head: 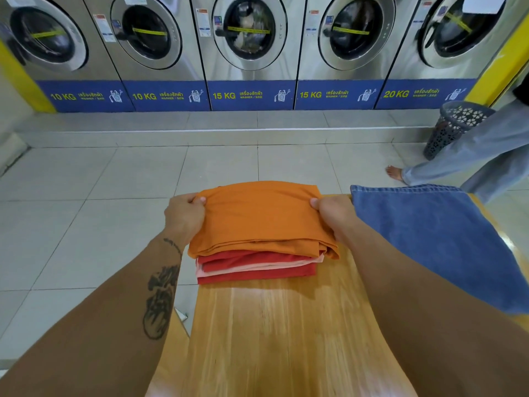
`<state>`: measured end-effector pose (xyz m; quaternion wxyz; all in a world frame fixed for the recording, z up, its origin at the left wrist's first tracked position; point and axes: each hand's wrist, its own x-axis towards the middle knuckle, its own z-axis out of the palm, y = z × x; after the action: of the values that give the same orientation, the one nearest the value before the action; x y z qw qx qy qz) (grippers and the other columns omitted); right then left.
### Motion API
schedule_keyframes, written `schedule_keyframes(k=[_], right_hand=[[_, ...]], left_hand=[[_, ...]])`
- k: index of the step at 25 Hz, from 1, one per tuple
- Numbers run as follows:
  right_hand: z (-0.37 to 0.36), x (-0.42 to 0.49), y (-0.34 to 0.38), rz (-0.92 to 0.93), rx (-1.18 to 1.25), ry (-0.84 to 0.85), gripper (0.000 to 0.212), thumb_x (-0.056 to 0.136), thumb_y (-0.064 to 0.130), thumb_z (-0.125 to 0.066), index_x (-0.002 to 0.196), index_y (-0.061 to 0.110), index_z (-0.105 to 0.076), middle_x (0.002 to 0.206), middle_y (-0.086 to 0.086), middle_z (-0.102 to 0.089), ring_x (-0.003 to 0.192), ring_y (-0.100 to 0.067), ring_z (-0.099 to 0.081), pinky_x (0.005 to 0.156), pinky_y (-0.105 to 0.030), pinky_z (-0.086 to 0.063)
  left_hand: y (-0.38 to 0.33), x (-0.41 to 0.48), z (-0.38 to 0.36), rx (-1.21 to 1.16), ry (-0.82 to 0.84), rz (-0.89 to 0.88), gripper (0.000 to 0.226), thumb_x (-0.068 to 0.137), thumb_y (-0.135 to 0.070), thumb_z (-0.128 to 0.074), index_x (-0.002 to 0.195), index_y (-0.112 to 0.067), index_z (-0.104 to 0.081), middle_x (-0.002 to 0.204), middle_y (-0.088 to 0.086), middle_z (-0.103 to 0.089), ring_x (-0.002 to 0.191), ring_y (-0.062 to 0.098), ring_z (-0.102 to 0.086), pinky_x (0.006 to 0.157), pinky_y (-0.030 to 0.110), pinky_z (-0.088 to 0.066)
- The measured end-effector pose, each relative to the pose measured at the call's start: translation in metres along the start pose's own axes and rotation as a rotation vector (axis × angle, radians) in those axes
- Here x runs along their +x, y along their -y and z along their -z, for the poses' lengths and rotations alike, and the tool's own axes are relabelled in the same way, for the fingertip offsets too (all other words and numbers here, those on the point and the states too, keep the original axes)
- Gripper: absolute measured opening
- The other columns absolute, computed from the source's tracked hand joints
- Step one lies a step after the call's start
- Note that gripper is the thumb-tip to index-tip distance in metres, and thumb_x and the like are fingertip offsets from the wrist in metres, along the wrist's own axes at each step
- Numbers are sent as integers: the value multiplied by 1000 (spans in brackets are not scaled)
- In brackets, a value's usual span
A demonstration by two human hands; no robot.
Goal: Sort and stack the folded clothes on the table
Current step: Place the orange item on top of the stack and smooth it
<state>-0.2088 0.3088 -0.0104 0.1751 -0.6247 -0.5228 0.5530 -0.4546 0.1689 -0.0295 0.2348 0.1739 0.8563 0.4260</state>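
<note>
A folded orange garment (257, 216) lies on top of a stack at the far end of the wooden table (272, 325). Under it are folded red (252, 275) and pale pink (257, 266) pieces. My left hand (184, 216) grips the orange garment's far left corner, thumb on top. My right hand (333, 212) grips its far right corner the same way. To the right of the stack lies a blue denim piece (438, 239), spread flat and reaching over the table's right side.
A row of steel washing machines (249, 38) lines the far wall behind a tiled floor with a low step. At the right a person in pale jeans (472, 161) stands barefoot beside a dark laundry basket (455, 124).
</note>
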Motion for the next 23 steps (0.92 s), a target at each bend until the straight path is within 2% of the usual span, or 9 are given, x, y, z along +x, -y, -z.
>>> schedule_keyframes(k=[1, 3, 6, 8, 11, 13, 16, 19, 23], right_hand=[[0, -3, 0, 46, -52, -24, 44, 95, 31, -58, 126, 0, -55, 128, -12, -59, 106, -30, -57, 89, -40, -46], [1, -9, -3, 201, -252, -128, 47, 96, 36, -52, 132, 7, -55, 133, -14, -58, 115, -32, -56, 94, -42, -45], [-6, -24, 2, 578, -589, -266, 57, 96, 40, -43, 147, 16, -38, 147, -15, -41, 133, -35, -41, 107, -49, -38], [-21, -32, 8, 703, -754, -194, 61, 97, 46, -37, 153, 23, -26, 158, -13, -27, 143, -35, -26, 114, -53, -29], [-34, -30, -5, 551, -895, 16, 67, 95, 60, -25, 156, 37, -8, 167, -3, 0, 152, -33, -2, 118, -61, -12], [-34, -31, -26, 483, -888, 31, 69, 94, 65, -21, 155, 41, -1, 167, 2, 8, 152, -33, -1, 118, -63, -11], [-37, -38, -51, 528, -823, -47, 69, 94, 65, -20, 155, 42, 0, 167, 3, 7, 152, -33, -6, 119, -59, -14], [-35, -35, -56, 575, -773, -51, 68, 94, 66, -22, 155, 43, -2, 167, 4, 2, 151, -30, -11, 119, -56, -17], [-22, -34, -42, 590, -905, -30, 66, 95, 63, -21, 155, 39, -10, 167, 2, -2, 153, -29, -4, 119, -59, -12]], left_hand=[[-2, -2, 2, 41, -3, -27, 39, 100, -31, -50, 133, -14, -59, 135, 10, -59, 123, 31, -54, 105, 44, -43], [-6, -9, 8, 118, -82, -128, 40, 102, -30, -41, 135, -12, -56, 138, 12, -55, 124, 31, -51, 104, 42, -40], [-16, -28, 7, 279, -213, -578, 40, 99, -24, -41, 135, -11, -53, 136, 10, -48, 124, 26, -46, 106, 40, -38], [-24, -39, -8, 390, -100, -774, 45, 98, -28, -41, 139, -14, -49, 143, 8, -43, 132, 25, -39, 113, 43, -31], [-8, -45, -28, 617, 88, -667, 57, 100, -45, -28, 153, -23, -26, 163, 6, -17, 150, 25, -10, 122, 48, -7], [14, -46, -32, 626, 114, -631, 62, 99, -53, -19, 156, -28, -13, 165, 3, -7, 152, 20, 1, 122, 47, 1], [32, -50, -34, 600, 91, -703, 66, 95, -57, -12, 156, -30, -5, 166, 0, -3, 152, 18, 4, 122, 48, 1], [31, -54, -39, 634, 82, -683, 67, 95, -57, -11, 156, -30, -2, 166, 1, -2, 152, 19, 4, 122, 50, 0], [13, -62, -30, 672, 128, -638, 64, 99, -51, -18, 156, -24, -8, 166, 5, -6, 152, 23, 1, 122, 50, 2]])
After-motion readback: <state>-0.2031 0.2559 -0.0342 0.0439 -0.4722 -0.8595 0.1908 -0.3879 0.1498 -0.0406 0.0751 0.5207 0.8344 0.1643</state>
